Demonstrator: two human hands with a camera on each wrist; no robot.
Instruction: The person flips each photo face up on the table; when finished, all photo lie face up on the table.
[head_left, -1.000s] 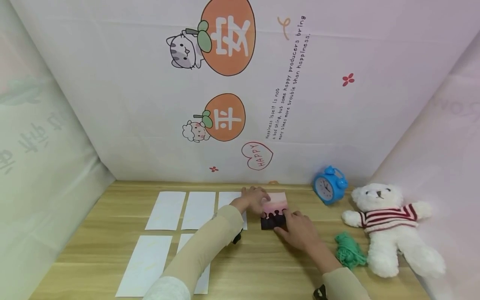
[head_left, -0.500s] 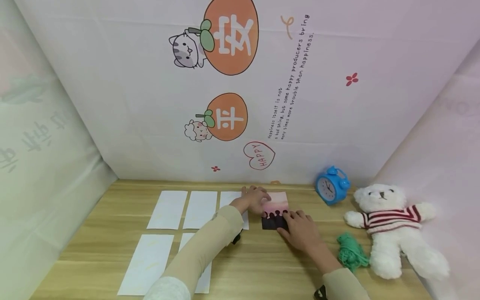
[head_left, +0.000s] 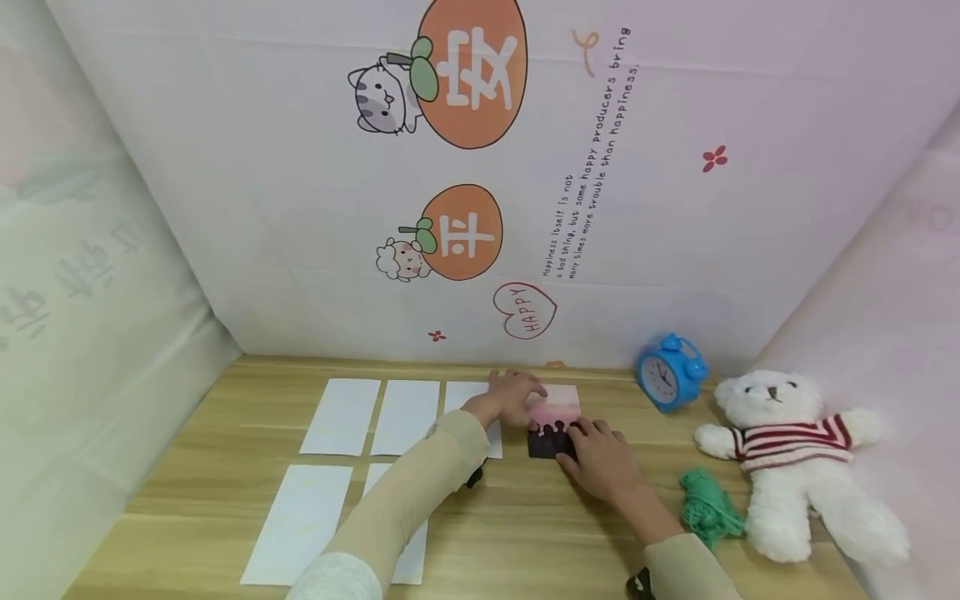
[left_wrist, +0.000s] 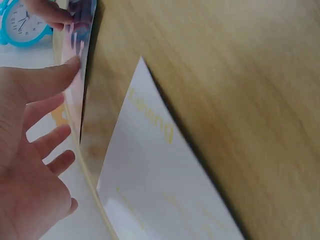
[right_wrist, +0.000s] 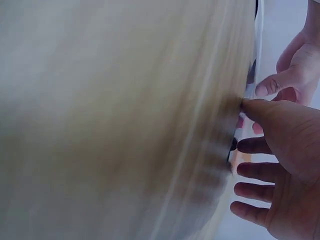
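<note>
A picture card (head_left: pixel 558 404), pink above and black below with a wavy border between, lies flat near the back of the wooden table. My left hand (head_left: pixel 513 398) is at its left edge; in the left wrist view the thumb tip rests on the card (left_wrist: pixel 75 97) and the other fingers are spread and slightly bent. At the lower right of the card, my right hand (head_left: pixel 606 460) touches it with its fingertips. The right wrist view shows that hand (right_wrist: pixel 295 150) with its fingers extended and apart. Neither hand grips the card.
Several white cards lie in two rows to the left, including one at the front left (head_left: pixel 300 525); my left arm covers parts of some. On the right are a blue alarm clock (head_left: pixel 670 375), green yarn (head_left: pixel 708 504) and a white teddy bear (head_left: pixel 787 467). A printed curtain (head_left: pixel 300 208) rises behind.
The head view has shifted slightly, so the scene sits a little further right. Both hands stay at the card, with the right fingers a little less over its black part than a second ago.
</note>
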